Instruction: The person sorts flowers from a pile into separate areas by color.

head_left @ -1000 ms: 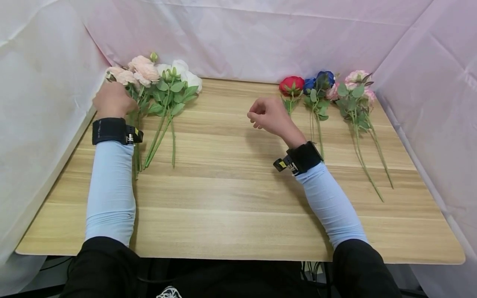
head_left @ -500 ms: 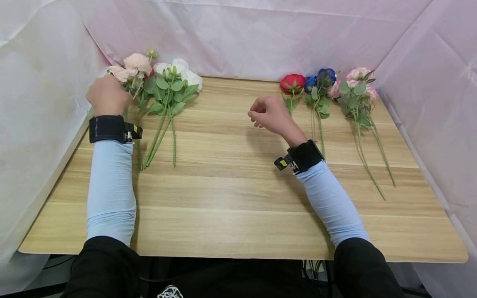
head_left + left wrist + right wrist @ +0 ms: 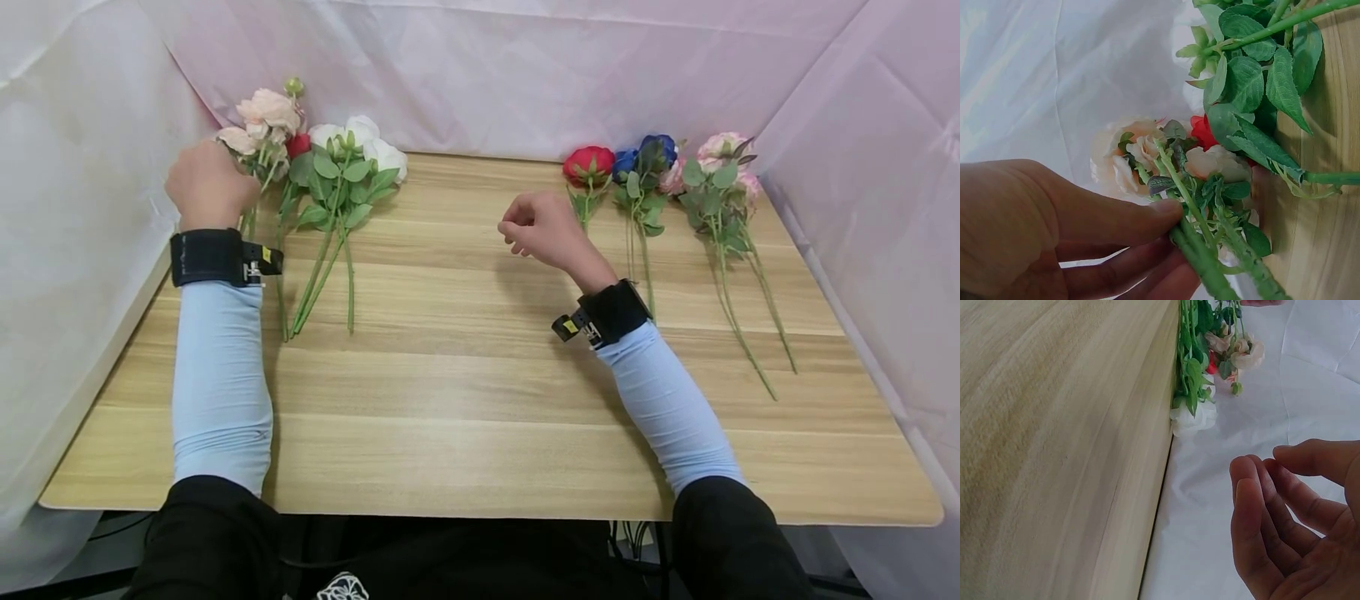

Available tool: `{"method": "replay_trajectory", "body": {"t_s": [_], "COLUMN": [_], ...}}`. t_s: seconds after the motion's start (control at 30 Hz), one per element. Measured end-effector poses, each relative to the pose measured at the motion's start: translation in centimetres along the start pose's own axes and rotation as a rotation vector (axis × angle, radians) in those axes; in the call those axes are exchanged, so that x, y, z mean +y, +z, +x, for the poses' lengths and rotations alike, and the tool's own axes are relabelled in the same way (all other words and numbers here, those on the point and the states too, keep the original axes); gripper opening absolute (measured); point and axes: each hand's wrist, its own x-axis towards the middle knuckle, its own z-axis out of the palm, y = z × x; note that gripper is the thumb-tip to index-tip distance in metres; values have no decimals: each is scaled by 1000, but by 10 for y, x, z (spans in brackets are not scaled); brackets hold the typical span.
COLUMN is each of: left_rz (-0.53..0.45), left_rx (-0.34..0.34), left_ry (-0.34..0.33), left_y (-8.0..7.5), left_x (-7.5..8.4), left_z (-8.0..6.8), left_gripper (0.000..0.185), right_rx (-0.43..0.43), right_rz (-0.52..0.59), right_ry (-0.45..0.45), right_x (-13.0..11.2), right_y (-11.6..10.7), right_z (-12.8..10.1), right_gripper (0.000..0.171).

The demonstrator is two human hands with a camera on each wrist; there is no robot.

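At the back left, my left hand (image 3: 212, 185) pinches the green stems (image 3: 1194, 250) of the pale peach artificial flowers (image 3: 268, 112) between thumb and fingers. Their blooms stand up past the fingertips, and a small green bud (image 3: 294, 87) tops them. Right beside them lie white flowers (image 3: 386, 158) with broad leaves, and part of a red flower (image 3: 298, 145) shows between the two. My right hand (image 3: 546, 231) hovers over the middle right of the table with loosely curled fingers and nothing in them. A red flower (image 3: 588, 165) lies just behind it.
Blue flowers (image 3: 656, 152) and pink flowers (image 3: 722, 152) lie at the back right of the wooden table (image 3: 450, 400), stems toward the front. White cloth walls (image 3: 480, 75) enclose the back and both sides.
My left hand has lifted the peach flowers, shifting up and slightly left. Their stem ends have left the tabletop, and the red flower beside them shows more. The right hand has stayed put.
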Motion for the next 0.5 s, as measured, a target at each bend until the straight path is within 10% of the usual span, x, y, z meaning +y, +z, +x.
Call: {"method": "replay_trajectory", "body": {"t_s": [0.5], "left_rz": [-65], "left_rx": [25], "left_ry": [53], "left_y": [-17], "left_x": [6], "left_z": [-8], "left_gripper": [36], "right_rx": [-40], "right_rz": [26], "right_ry": [49], "right_x": [-1], "right_y": [1], "right_z": [1], "right_gripper": [23]}}
